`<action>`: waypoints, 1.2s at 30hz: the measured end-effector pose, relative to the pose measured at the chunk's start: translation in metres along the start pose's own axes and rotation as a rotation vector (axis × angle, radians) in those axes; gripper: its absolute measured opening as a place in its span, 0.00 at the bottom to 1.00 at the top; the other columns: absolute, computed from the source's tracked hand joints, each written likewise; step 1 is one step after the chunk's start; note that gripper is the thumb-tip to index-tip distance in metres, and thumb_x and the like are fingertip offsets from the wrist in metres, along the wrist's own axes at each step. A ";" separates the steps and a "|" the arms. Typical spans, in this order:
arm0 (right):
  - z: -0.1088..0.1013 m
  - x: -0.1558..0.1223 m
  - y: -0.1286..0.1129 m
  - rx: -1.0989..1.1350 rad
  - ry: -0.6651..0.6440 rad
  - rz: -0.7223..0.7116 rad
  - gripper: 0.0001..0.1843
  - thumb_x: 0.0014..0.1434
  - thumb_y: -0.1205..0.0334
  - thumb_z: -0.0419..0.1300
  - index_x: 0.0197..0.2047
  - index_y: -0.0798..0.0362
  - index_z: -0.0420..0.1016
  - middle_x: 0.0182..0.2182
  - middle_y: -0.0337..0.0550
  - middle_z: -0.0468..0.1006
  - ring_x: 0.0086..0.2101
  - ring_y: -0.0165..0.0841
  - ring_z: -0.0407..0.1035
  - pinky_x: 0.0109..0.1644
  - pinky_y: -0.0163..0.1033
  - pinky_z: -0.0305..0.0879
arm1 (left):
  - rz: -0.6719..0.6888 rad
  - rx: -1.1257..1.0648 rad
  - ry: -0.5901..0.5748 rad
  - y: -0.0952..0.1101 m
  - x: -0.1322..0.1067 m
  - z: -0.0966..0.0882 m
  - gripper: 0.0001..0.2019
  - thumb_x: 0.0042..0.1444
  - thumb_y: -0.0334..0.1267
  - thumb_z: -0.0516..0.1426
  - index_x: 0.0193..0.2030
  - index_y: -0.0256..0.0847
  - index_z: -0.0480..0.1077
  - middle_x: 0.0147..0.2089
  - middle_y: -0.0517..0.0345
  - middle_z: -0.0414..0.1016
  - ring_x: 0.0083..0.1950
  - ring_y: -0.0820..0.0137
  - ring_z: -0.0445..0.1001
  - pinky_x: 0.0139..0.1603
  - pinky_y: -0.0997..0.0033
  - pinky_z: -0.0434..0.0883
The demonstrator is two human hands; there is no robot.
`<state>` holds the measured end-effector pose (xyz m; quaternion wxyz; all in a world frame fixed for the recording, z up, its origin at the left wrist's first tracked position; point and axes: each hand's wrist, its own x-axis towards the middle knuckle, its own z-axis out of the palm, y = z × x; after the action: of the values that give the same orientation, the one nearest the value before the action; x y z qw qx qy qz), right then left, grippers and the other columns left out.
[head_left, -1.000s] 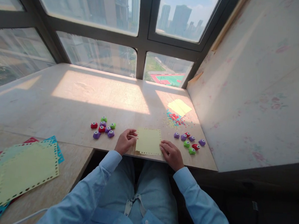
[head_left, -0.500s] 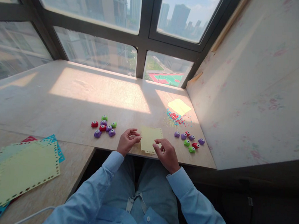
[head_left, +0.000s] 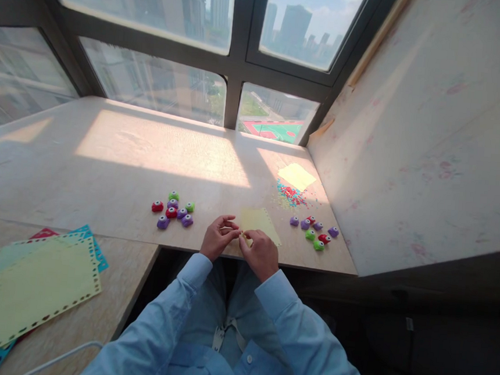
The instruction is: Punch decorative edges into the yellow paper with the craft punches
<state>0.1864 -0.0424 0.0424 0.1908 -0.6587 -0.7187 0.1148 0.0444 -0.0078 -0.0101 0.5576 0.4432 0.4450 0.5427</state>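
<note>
A small pale yellow sheet of paper (head_left: 259, 221) with punched edges lies turned at an angle near the front edge of the table. My left hand (head_left: 220, 236) is beside its lower left corner, thumb and index finger closed together and the other fingers loosely curled. My right hand (head_left: 261, 254) covers the near part of the sheet, its thumb and index finger pinched. The fingertips of both hands meet at a tiny pale bit, too small to name. Whether this is the sheet's corner or a loose scrap I cannot tell.
Several one-eyed punches in purple, red and green stand left (head_left: 171, 211) and right (head_left: 310, 235). Behind the right group lie paper confetti (head_left: 292, 196) and a yellow sheet (head_left: 297, 176). Larger punched sheets (head_left: 46, 286) and a white cable (head_left: 64, 355) are at left. A wall (head_left: 409, 166) borders the right.
My right hand has moved left to meet my left hand at the fingertips. The small yellow sheet has turned askew. My view has shifted slightly.
</note>
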 end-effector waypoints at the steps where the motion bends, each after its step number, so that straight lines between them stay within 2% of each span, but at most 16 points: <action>1: 0.000 -0.001 -0.001 -0.016 0.005 -0.002 0.10 0.63 0.58 0.58 0.39 0.50 0.80 0.36 0.45 0.81 0.35 0.35 0.74 0.36 0.35 0.62 | 0.002 0.012 -0.008 -0.001 0.000 0.000 0.27 0.41 0.39 0.69 0.48 0.37 0.68 0.35 0.59 0.76 0.36 0.68 0.80 0.42 0.62 0.79; 9: 0.007 -0.001 -0.002 -0.070 0.109 -0.059 0.10 0.62 0.63 0.58 0.31 0.50 0.79 0.30 0.46 0.80 0.30 0.34 0.73 0.30 0.36 0.58 | 0.028 0.068 -0.025 -0.006 0.001 0.000 0.26 0.43 0.39 0.68 0.49 0.37 0.68 0.35 0.59 0.76 0.36 0.68 0.80 0.43 0.63 0.77; 16: 0.008 0.000 0.003 -0.089 0.116 -0.071 0.11 0.62 0.63 0.58 0.29 0.51 0.78 0.29 0.46 0.80 0.29 0.34 0.72 0.31 0.35 0.58 | 0.093 0.094 -0.037 -0.010 0.001 0.003 0.23 0.44 0.38 0.66 0.48 0.38 0.68 0.34 0.60 0.75 0.35 0.70 0.78 0.42 0.65 0.76; 28: 0.011 -0.001 0.016 0.133 0.113 -0.071 0.10 0.61 0.64 0.57 0.31 0.52 0.78 0.29 0.43 0.80 0.29 0.33 0.71 0.34 0.35 0.61 | 0.117 0.067 -0.091 -0.009 0.000 0.003 0.25 0.44 0.37 0.67 0.50 0.38 0.67 0.36 0.59 0.75 0.37 0.71 0.77 0.41 0.67 0.76; 36: 0.013 0.001 0.020 0.178 0.102 -0.112 0.11 0.62 0.64 0.54 0.32 0.53 0.77 0.29 0.44 0.78 0.29 0.33 0.70 0.36 0.36 0.62 | 0.125 0.075 -0.107 -0.009 0.000 0.004 0.24 0.45 0.35 0.66 0.51 0.38 0.67 0.36 0.59 0.75 0.36 0.72 0.77 0.39 0.70 0.75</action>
<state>0.1992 -0.0384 0.0222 0.2909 -0.6029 -0.7308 0.1335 0.0504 -0.0085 -0.0179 0.5287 0.5191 0.4061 0.5349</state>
